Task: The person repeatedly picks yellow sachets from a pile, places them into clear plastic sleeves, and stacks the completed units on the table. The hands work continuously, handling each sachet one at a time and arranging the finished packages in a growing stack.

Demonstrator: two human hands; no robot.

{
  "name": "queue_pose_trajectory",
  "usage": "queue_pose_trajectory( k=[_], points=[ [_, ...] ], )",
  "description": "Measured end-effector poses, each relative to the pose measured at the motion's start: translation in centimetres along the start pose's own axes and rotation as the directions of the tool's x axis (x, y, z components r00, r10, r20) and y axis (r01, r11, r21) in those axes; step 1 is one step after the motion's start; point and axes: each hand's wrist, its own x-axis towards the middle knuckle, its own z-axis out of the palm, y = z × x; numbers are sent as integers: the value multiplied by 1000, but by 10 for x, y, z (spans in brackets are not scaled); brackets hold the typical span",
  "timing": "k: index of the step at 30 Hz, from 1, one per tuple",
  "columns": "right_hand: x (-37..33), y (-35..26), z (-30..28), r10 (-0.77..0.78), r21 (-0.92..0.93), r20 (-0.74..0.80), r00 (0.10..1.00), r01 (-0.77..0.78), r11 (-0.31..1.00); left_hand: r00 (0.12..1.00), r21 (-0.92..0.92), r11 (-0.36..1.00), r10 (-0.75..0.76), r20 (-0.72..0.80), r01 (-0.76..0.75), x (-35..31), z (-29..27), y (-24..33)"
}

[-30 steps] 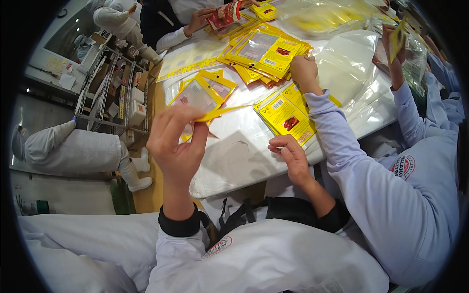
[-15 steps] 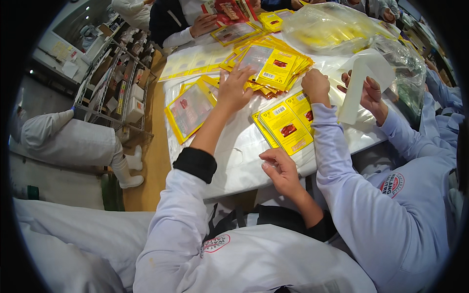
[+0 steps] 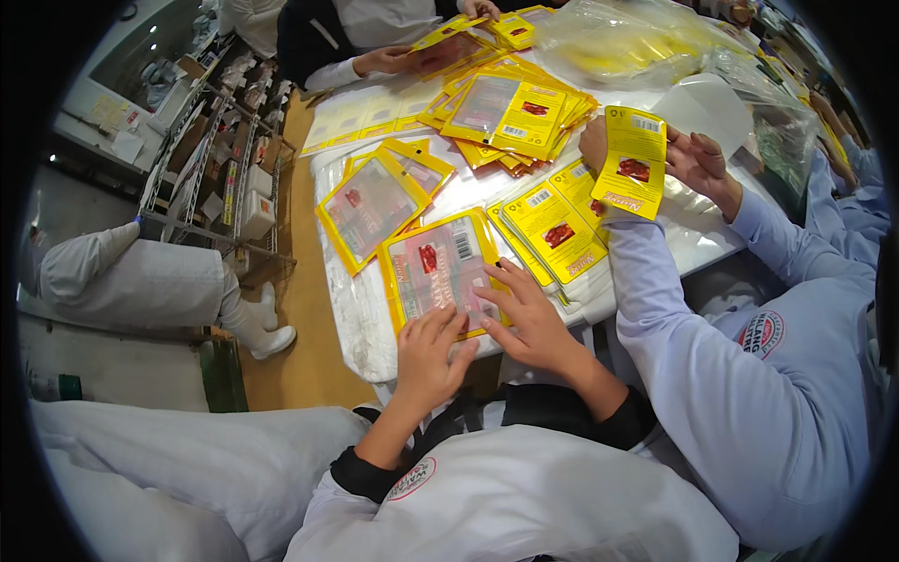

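Loosely spread, left hand (image 3: 433, 354) and right hand (image 3: 532, 323) rest on a clear-fronted pouch (image 3: 438, 270), apparently pinching nothing, probably keeping it flat. In the head view it lies near the table (image 3: 354, 323) edge, left of yellow packs (image 3: 554, 236); its far edge slants away rightward, long axis unclear.

The left hand (image 3: 431, 354), half a second ago stretched to the heaped packets (image 3: 524, 110), is now drawn back, and a yellow-bordered clear pouch (image 3: 436, 258) newly lies beneath it. The right hand (image 3: 532, 328), previously apart, spreads over this pouch. Beside it, a co-worker's hand (image 3: 704, 169) now raises a yellow printed card (image 3: 633, 164), replacing a white sheet.
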Motion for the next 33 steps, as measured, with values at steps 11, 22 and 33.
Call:
queue_pose_trajectory(
  k=[11,22,33],
  points=[
    [-6,3,28,33,-169,196,980,0,986,883,-785,-461,-6,470,414,180,49,139],
    [23,-2,10,96,-482,388,917,113,869,905,-837,427,-89,-417,-343,172,11,65],
    [10,-2,14,36,-308,272,962,52,950,883,-465,881,-144,-446,-92,55,-110,-47]
  ],
)
